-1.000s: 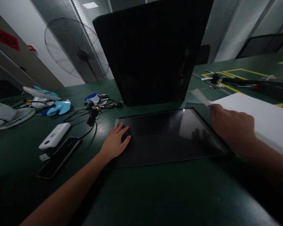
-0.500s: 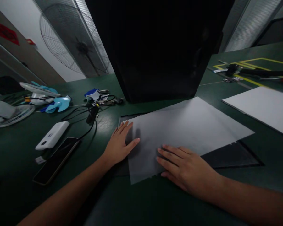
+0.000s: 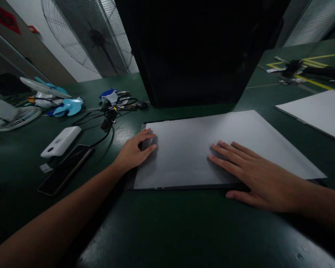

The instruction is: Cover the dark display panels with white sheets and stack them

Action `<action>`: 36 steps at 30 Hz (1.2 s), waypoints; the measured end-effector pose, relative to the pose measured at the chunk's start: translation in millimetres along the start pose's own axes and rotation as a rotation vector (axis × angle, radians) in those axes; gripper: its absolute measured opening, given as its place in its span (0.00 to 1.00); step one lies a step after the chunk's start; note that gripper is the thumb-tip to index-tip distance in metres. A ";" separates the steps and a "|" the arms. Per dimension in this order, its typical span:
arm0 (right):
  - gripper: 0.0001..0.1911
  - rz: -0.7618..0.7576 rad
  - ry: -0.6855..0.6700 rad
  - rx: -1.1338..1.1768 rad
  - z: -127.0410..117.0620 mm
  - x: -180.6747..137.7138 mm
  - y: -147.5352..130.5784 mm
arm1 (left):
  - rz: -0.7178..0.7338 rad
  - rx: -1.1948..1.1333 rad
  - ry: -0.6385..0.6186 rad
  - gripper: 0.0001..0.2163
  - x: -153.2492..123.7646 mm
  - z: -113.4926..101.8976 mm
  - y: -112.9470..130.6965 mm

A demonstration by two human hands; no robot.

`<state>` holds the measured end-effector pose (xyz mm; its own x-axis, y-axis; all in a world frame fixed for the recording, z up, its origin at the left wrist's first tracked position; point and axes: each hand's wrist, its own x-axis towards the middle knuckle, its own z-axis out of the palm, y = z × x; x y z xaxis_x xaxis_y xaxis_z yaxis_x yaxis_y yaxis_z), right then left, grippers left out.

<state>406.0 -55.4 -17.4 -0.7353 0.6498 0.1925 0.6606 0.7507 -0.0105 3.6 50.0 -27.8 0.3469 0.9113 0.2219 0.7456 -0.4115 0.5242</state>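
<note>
From my remote station, well left of the white sheet (image 3: 184, 152) I see a white power bank (image 3: 60, 141) and a dark phone (image 3: 65, 169). At the sheet's left edge I have the left hand (image 3: 133, 150), fingers loosely spread and released. The sheet lies over a flat dark panel (image 3: 131, 181), whose rim shows along its left; a large black upright slab (image 3: 206, 52) stands behind it. Across its near edge reaches the right hand (image 3: 255, 176), fingers outstretched, clasping nothing. Farther right of it lies a white board (image 3: 321, 111).
</note>
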 end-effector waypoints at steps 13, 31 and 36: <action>0.40 0.028 -0.131 0.190 -8.1 -6.1 -2.0 | -0.003 -0.052 -0.002 0.18 0.1 -0.6 -3.9; 0.49 0.242 -0.034 -0.053 -1.6 -32.6 38.0 | -0.232 -0.334 0.407 0.10 -5.2 -8.3 6.6; 0.51 0.590 -0.128 -0.031 -2.0 -63.5 77.4 | -0.219 -0.441 0.438 0.07 -5.8 -8.9 4.7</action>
<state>504.2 -38.8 -28.5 -0.2543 0.9661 0.0435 0.9653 0.2564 -0.0504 0.0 43.0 -19.3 -0.1197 0.9337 0.3376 0.4371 -0.2557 0.8623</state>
